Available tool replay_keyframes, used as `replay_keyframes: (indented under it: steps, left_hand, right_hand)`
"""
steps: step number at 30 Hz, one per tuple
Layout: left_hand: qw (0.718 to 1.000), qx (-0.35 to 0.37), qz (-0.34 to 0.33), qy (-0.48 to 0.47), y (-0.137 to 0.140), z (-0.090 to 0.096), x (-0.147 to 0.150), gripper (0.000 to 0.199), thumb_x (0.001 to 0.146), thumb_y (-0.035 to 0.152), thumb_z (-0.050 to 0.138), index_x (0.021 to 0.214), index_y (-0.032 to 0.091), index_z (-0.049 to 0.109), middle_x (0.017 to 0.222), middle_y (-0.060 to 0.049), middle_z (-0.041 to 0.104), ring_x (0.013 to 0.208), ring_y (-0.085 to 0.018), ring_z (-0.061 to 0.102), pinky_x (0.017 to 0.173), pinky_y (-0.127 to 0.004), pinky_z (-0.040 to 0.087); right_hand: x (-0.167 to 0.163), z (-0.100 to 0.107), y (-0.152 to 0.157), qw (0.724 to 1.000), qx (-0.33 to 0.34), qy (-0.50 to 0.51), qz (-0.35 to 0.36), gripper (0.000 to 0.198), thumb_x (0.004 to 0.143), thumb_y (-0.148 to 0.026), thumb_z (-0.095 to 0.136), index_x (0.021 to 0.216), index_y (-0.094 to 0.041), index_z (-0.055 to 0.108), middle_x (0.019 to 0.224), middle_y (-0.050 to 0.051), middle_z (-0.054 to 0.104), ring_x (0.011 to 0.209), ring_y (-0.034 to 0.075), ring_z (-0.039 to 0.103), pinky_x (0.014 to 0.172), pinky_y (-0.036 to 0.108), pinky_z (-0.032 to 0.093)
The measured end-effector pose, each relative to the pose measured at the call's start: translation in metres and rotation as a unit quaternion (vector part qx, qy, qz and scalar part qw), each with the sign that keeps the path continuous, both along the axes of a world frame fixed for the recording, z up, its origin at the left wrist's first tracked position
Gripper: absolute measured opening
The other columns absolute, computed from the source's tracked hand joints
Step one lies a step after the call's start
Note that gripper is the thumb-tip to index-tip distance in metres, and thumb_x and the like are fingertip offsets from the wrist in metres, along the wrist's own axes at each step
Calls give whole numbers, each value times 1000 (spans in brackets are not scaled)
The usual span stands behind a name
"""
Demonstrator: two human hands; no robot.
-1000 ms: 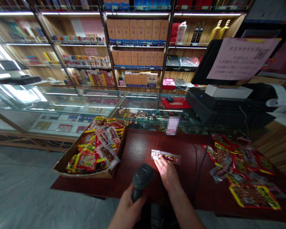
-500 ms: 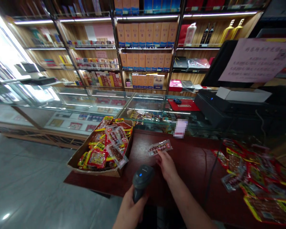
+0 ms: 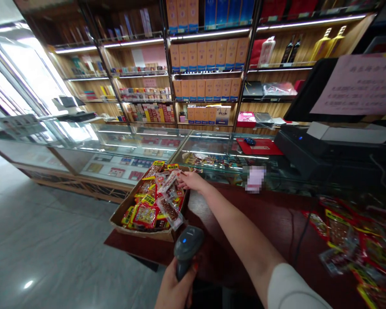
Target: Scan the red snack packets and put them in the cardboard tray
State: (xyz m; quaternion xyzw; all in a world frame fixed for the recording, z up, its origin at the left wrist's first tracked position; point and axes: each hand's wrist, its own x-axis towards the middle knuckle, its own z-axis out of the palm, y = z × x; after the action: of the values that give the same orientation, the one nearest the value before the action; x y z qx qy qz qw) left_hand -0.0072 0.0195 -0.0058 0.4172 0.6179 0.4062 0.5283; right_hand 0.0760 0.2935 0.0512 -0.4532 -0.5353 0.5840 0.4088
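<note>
My left hand (image 3: 176, 281) is wrapped round the handle of a dark grey barcode scanner (image 3: 189, 243), which shows a small blue light. My right arm stretches across the wooden counter to a cardboard box (image 3: 141, 233) heaped with snack packets. Over the far right part of that box, my right hand (image 3: 190, 180) pinches the end of a clear snack packet (image 3: 170, 181). Another clear packet with brown contents (image 3: 170, 210) lies on top of the red and yellow packets (image 3: 146, 214) in the box.
More snack packets (image 3: 344, 231) lie piled on the counter (image 3: 244, 240) at right, near a dark cable. Beyond stand glass display cases (image 3: 141, 143), a monitor (image 3: 312, 88) with a paper sheet, and a mouse (image 3: 250, 141) on a red pad. Stocked shelves line the wall.
My right hand has carried the clear packet from the counter leftward to the box. My left hand keeps its hold on the scanner. The view has shifted slightly.
</note>
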Motion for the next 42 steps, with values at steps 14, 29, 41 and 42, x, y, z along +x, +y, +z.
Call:
replay_keyframes:
  steps: [14, 29, 41, 42]
  left_hand:
    - [993, -23, -116, -10, 10, 4, 34, 45, 70, 61, 74, 76, 20, 57, 39, 10, 45, 35, -9, 39, 39, -20, 33]
    - [992, 2, -126, 22, -2, 14, 64, 46, 77, 62, 66, 87, 18, 58, 40, 13, 37, 35, -7, 31, 39, -18, 27]
    - [987, -7, -158, 26, -1, 2, 46, 45, 81, 58, 64, 94, 15, 58, 47, 12, 40, 38, -8, 35, 38, -18, 29]
    - [986, -8, -164, 26, -1, 3, 45, 43, 80, 57, 65, 91, 16, 58, 49, 11, 42, 39, -8, 36, 39, -18, 30]
  right_hand:
    - [334, -117, -150, 706, -154, -504, -473, 84, 90, -45, 46, 154, 3, 23, 163, 34, 9, 152, 42, 13, 118, 61, 16]
    - [240, -124, -180, 856, 72, -412, -305, 29, 81, -34, 68, 108, -25, 73, 137, 14, 59, 131, 35, 50, 112, 47, 34]
    - [263, -100, -148, 927, -63, -327, -173, 23, 79, -39, 62, 81, -18, 73, 85, 7, 77, 87, 24, 71, 76, 31, 49]
    - [256, -102, -150, 936, -63, -301, -172, 33, 85, -43, 53, 85, -18, 74, 86, 7, 78, 85, 23, 71, 74, 30, 50]
